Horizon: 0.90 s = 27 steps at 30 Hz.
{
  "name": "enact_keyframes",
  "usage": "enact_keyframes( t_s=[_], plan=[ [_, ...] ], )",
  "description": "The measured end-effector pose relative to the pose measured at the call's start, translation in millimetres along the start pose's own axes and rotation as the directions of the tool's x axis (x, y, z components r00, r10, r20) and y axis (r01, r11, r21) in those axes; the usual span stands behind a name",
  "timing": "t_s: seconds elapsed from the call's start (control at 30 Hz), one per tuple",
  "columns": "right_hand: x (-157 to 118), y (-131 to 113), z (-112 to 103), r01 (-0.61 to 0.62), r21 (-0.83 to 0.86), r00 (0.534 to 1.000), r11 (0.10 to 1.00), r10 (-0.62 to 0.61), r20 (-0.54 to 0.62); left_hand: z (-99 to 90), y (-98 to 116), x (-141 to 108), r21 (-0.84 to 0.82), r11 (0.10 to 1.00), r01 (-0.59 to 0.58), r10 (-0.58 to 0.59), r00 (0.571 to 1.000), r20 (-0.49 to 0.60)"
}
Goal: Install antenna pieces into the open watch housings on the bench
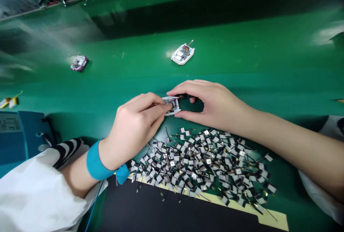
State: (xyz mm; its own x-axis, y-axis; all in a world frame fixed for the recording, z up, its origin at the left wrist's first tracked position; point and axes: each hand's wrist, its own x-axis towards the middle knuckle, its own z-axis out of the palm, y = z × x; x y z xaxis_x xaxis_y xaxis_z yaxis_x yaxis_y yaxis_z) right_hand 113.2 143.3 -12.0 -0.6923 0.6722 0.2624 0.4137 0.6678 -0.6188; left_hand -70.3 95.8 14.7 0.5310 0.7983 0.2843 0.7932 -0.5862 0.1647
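Between my two hands lies a small white-framed device [174,105] with an exposed circuit board, over the green mat. My left hand [139,119], with a blue band at the wrist, has its fingers pressed together on the device's left part and hides that side. My right hand [202,99] curves round the right end, with a fingertip at the top corner and the thumb at the bottom corner. A dark piece shows by the right fingers, too small to make out. Just below the hands is a large pile of small square parts with short black leads [188,160].
Another white device [182,54] lies beyond my hands, a purple-edged one [79,63] farther left. Yellow pieces [13,102] and a blue box [25,135] are at the left. A yellow strip [274,218] and black sheet [172,210] border the pile in front.
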Motion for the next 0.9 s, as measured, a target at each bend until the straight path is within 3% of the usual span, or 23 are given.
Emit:
enact_keyframes(
  t_s=[0.3,0.9],
  plan=[
    [-1.0,-0.4,0.2,0.007,0.02,1.0,1.0,-0.007,0.001,-5.4,1.9,0.9,0.155,0.984,-0.083,0.074,0.995,0.068],
    [-1.3,-0.1,-0.6,-0.01,-0.011,1.0,1.0,0.01,0.017,-7.3,7.5,-1.6,0.062,0.998,0.009,-0.014,0.997,0.078]
  ],
)
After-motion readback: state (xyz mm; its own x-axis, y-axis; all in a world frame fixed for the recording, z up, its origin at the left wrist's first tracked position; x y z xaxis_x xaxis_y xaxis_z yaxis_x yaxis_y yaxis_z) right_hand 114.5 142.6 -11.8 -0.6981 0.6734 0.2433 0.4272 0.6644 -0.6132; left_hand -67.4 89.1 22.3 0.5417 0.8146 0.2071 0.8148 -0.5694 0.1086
